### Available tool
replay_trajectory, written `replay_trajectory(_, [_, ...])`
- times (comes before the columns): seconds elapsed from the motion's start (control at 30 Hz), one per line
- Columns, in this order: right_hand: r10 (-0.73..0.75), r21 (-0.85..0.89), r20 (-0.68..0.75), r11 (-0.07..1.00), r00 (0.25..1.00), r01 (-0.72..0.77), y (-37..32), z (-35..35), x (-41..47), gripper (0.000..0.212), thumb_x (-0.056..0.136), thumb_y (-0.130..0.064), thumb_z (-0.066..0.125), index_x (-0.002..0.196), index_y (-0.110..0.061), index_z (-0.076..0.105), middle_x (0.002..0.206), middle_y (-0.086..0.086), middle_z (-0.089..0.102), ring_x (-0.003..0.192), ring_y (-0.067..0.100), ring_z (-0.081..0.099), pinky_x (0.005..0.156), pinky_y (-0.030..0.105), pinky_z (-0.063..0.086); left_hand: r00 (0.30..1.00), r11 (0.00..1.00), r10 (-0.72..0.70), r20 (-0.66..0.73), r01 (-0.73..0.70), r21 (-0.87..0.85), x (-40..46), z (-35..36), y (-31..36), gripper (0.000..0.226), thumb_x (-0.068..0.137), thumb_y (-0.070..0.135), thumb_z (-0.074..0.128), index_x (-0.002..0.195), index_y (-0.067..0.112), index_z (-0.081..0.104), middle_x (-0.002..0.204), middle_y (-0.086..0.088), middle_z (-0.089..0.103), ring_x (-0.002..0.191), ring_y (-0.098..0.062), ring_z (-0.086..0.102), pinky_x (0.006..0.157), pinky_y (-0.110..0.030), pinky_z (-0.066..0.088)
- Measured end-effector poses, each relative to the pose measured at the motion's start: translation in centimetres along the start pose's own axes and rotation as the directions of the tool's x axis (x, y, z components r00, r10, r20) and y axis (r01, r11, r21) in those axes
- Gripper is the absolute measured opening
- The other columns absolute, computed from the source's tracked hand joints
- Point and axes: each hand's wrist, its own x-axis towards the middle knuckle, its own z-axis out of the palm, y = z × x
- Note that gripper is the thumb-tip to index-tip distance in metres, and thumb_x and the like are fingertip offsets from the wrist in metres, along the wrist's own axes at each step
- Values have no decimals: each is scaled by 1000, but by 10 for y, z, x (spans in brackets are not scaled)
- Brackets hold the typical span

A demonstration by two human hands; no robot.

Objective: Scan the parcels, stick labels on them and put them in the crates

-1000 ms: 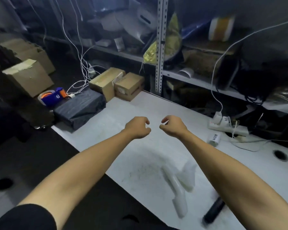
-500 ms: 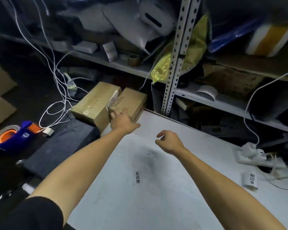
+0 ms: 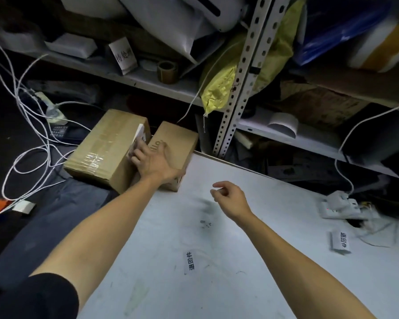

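- Two cardboard parcels sit at the tabletop (image 3: 251, 261) far-left corner; neither scanned, labelled nor crated, I judge.
- Larger parcel (image 3: 104, 146): untouched.
- Smaller parcel (image 3: 174, 143): my left hand (image 3: 151, 161) grips it.
- My right hand (image 3: 228, 196) hovers, fingers loosely curled, empty.
- No crates visible.

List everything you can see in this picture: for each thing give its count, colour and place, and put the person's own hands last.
cardboard boxes: two, brown, side by side at the table's far left corner
table: one, white, centre
paper slips: two, white with black print, on the table
power strip: one, white, table's right edge
cables: several, white, left
tape roll: one, brown, on the shelf
bag: one, yellow, on the shelf beside the post
left hand: grips the smaller box
right hand: loosely curled above the table, holds nothing
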Motion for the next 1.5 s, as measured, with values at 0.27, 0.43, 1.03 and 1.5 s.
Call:
replay_trajectory(0.27, [87, 699, 336, 644, 938, -310, 20, -14, -40, 95, 63, -72, 79, 142, -24, 53, 132, 9, 66, 121, 32, 63, 100, 50, 52, 862, 508, 284, 421, 237, -828, -110, 12, 19, 87, 58, 60, 76, 138, 39, 49, 127, 0, 63, 109, -19, 62, 90, -37, 53])
replay_trajectory(0.43, [-87, 889, 401, 277, 912, -364, 66, -68, -87, 113, 52, -59, 93, 149, -23, 48, 148, 15, 52, 134, 38, 52, 114, 57, 37, 622, 118, 559, 547, 594, -796, -173, 25, 22, 70, 62, 60, 62, 118, 19, 66, 106, -11, 69, 103, -29, 58, 103, -47, 42])
replay_trajectory(1.03, [275, 174, -834, 954, 478, -246, 234, -211, -252, 57, 86, -53, 70, 128, -16, 54, 125, 6, 54, 123, 30, 45, 103, 45, 32, 625, 566, 606, 491, 95, -819, -298, 90, 153, 46, 84, 47, 74, 128, 45, 62, 116, 12, 73, 105, -12, 71, 82, -39, 56])
replay_trajectory(1.5, [403, 324, -240, 891, 883, -318, 271, -240, -288, 22, 93, -30, 68, 93, -8, 66, 74, 8, 68, 59, 18, 63, 64, 32, 51, 691, 658, 541, 480, 8, -753, -282, 73, 171, 62, 56, 59, 80, 113, 38, 76, 105, 5, 78, 94, -20, 75, 88, -36, 58])
